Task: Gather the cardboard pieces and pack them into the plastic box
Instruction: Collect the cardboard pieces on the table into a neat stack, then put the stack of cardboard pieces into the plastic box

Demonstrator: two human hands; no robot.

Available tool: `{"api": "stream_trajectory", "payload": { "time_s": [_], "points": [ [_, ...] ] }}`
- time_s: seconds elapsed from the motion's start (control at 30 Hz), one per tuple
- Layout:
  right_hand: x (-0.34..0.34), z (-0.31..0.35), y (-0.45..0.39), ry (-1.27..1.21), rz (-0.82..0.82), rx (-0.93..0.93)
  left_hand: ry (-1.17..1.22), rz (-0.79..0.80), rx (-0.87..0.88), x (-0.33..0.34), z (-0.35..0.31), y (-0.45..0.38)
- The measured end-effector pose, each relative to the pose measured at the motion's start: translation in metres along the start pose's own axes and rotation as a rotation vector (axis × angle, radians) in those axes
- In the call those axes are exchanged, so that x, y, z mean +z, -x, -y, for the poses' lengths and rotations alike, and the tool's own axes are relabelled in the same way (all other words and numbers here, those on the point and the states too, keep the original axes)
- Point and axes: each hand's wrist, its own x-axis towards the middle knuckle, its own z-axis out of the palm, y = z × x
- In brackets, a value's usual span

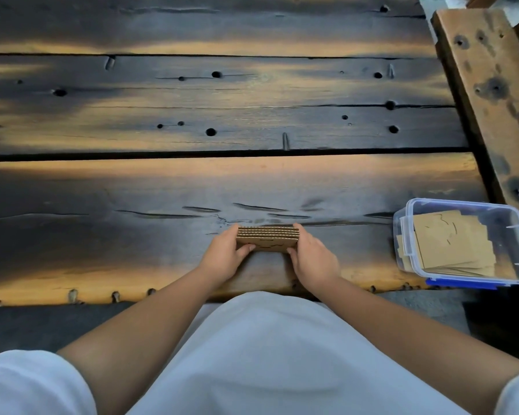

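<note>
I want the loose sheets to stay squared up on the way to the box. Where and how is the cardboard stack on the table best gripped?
Probably by its two short ends, one hand from each side, as the left hand and right hand do now. The cardboard stack stands on edge, its corrugated edges facing up, so pressing inward from both ends should keep the sheets aligned for the move to the plastic box on the right.
</note>
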Motion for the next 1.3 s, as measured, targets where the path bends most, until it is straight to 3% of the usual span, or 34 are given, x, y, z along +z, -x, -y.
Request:
{"api": "stream_trajectory", "payload": {
  "time_s": [0.2, 0.3, 0.47, 0.77, 1.3],
  "points": [
    [-0.001, 0.001, -0.004, 0.056, 0.025, 0.040, -0.131, 0.103, -0.029, -0.005, 0.002, -0.003],
    [-0.013, 0.000, -0.008, 0.028, 0.124, -0.020, -0.185, 0.145, -0.017, -0.011, 0.001, -0.008],
    [-0.027, -0.001, -0.004, -0.191, 0.142, -0.059, -0.073, 0.197, -0.023, -0.027, -0.001, -0.008],
    [-0.046, 0.019, 0.006, -0.779, 0.104, 0.147, 0.152, 0.268, -0.122, -0.057, -0.015, -0.007],
    [-0.070, 0.075, -0.006, -0.932, 0.093, 0.123, 0.606, 0.057, -0.228, -0.102, -0.025, 0.008]
  ]
}}
